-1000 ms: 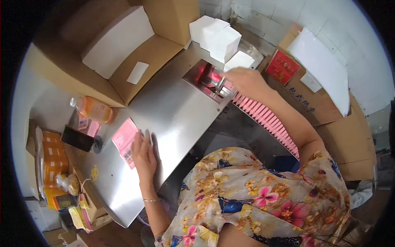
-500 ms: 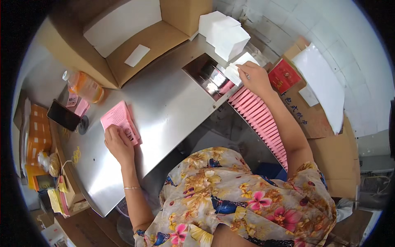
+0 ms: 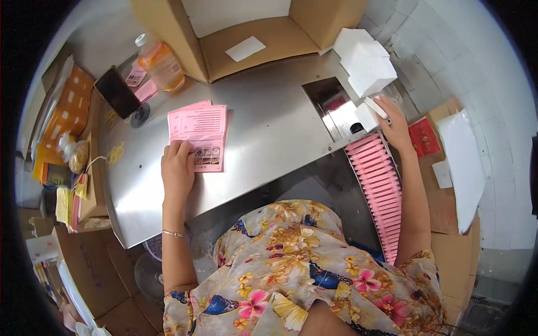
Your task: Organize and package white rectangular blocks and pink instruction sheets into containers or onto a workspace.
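Note:
My left hand (image 3: 178, 168) rests on the metal table with its fingers closed on the near left edge of a flat pink printed packet (image 3: 208, 126). The packet carries text lines and small dark pictures, and more pink edges show beneath it. At the far right, my right hand (image 3: 397, 124) grips a thin stack of folded white paper (image 3: 376, 110), fingers bent over its edge. This stack is beside a dark rectangular opening (image 3: 330, 106) in the tabletop. Below my right hand runs a slanted row of pink packets (image 3: 374, 179) packed in a narrow chute.
White paper blocks (image 3: 365, 64) stand behind my right hand. An open cardboard box (image 3: 263, 31) occupies the back of the metal table (image 3: 263, 145). An orange drink bottle (image 3: 161, 64) and a phone on a stand (image 3: 117, 93) are at back left. Cartons (image 3: 443, 196) line the right side.
The whole view has turned, shifting the table contents rightward. The pink packet now lies straighter, with its printed face more visible. My right hand still grips white paper near the opening.

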Available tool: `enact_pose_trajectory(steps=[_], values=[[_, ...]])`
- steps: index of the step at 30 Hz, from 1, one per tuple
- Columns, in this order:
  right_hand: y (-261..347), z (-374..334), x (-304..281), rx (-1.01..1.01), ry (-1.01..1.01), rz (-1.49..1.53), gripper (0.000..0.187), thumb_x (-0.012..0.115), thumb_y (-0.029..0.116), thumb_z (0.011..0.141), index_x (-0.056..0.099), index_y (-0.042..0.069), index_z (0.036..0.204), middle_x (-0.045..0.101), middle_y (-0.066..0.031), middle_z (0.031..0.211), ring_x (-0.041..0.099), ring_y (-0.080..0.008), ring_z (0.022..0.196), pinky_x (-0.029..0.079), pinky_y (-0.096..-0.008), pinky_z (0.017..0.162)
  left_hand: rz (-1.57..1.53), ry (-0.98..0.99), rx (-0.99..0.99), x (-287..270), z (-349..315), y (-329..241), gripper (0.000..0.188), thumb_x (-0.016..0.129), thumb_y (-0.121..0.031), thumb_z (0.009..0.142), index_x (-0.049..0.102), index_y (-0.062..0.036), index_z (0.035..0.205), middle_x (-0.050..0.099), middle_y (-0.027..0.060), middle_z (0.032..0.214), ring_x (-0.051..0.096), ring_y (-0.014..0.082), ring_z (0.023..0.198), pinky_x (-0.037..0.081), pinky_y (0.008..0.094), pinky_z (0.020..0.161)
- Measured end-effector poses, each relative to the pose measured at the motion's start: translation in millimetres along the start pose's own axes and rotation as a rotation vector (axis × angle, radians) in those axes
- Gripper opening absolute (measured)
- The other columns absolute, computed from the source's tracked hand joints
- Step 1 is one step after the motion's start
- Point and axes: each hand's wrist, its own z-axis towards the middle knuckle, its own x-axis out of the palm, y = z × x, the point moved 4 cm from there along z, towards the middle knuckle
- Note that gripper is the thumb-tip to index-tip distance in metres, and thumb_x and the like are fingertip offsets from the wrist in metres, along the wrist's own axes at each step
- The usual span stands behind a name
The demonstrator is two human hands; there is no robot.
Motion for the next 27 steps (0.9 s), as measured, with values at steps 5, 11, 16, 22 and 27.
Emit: enact_pose_trajectory(steps=[5,11,16,22,27], values=[[-7.0,6.3,0.7,0.029,0.013,0.072,0.045,0.060,0.009,0.090,0.060,0.008,0.135,0.056,-0.0156,0.142,0.048,-0.0328,0.135,0.034,-0.0401,0.114,0.024,-0.306,0.111,-0.3,10.2,-34.8,0.011,0.062,-0.006,0.087,0.060,-0.0047,0.097,0.060,0.0133,0.097,0.057,0.0350,0.094,0.044,0.0455,0.083],[-14.8,7.5,-3.7,-0.105,-0.022,-0.030,0.050,0.055,-0.001,0.085,0.060,0.009,0.134,0.058,-0.0134,0.140,0.050,-0.0351,0.130,0.040,-0.0405,0.108,0.026,-0.163,0.049,18.5,18.4,-26.5,0.006,0.061,-0.006,0.086,0.058,-0.0045,0.091,0.060,0.0118,0.095,0.057,0.0341,0.091,0.044,0.0441,0.080],[21.0,3.6,-30.5,-0.079,-0.382,-0.145,0.050,0.057,0.002,0.085,0.059,0.007,0.135,0.059,-0.0193,0.134,0.052,-0.0372,0.126,0.039,-0.0427,0.106,-0.224,-0.372,0.165,-3.1,37.6,-92.7,0.008,0.062,-0.003,0.084,0.054,-0.0041,0.082,0.055,0.0139,0.083,0.055,0.0349,0.079,0.042,0.0456,0.070],[51.1,6.2,-19.7,-0.043,-0.414,-0.037,0.033,0.064,0.024,0.097,0.068,-0.007,0.107,0.070,-0.0221,0.092,0.068,-0.0251,0.083,0.050,-0.0373,0.075,-0.390,0.002,0.411,88.4,27.6,-187.3,0.013,0.063,-0.009,0.083,0.054,-0.0044,0.089,0.060,0.0162,0.089,0.061,0.0364,0.085,0.050,0.0452,0.071],[75.5,-15.2,-12.9,-0.003,-0.386,0.119,0.024,0.067,0.010,0.092,0.067,-0.006,0.110,0.071,-0.0199,0.094,0.069,-0.0231,0.084,0.052,-0.0329,0.073,-0.358,0.065,0.354,67.2,23.1,-150.4,0.027,0.063,-0.006,0.085,0.059,-0.0034,0.112,0.061,0.0165,0.116,0.058,0.0372,0.109,0.046,0.0466,0.093]])
